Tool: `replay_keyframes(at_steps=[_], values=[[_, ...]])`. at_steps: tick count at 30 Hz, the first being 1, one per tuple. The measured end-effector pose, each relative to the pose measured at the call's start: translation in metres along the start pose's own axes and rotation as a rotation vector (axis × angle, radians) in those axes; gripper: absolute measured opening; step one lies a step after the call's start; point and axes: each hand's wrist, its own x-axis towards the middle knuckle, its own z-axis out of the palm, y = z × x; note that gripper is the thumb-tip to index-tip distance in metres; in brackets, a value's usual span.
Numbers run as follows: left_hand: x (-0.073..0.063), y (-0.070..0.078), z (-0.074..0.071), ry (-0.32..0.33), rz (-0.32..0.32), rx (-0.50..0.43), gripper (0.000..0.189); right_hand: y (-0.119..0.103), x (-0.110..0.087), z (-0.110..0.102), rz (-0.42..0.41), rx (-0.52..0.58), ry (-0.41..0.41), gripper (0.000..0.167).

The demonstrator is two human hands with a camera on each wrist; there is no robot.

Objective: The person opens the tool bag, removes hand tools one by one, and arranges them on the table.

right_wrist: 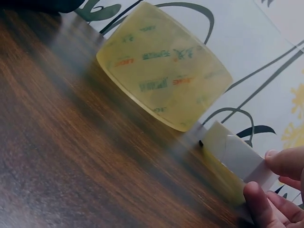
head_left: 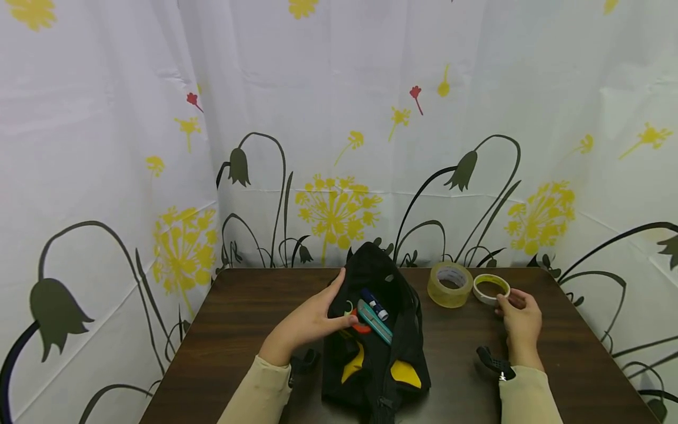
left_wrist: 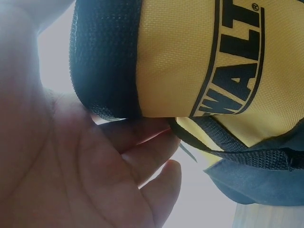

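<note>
A black and yellow tool bag stands in the middle of the table, its mouth towards me. My left hand grips the bag's left edge; in the left wrist view its fingers pass behind the yellow fabric lettered "WALT". Inside the bag lie a teal utility knife, a dark blue tube with a white end and a partly hidden orange-red item. At the right, my right hand pinches a narrow white tape roll between thumb and fingers, near the table surface.
A wide, clear yellowish packing tape roll stands between the bag and the white roll. Behind the dark wooden table hangs a white curtain with a flower print. Black straps are on my wrists.
</note>
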Motion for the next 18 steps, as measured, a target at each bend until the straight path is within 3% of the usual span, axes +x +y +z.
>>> replay_keyframes(at_steps=[9,18], values=[[-0.0008,0.0016,-0.0003,-0.001,-0.015,-0.002,0.112,0.0016,0.0034,0.0006,0.003,-0.155,-0.018,0.056],[-0.0022,0.0037,-0.0002,0.002,-0.017,-0.016,0.109,-0.0005,0.0019,0.0002,-0.004,-0.111,-0.028,0.054]])
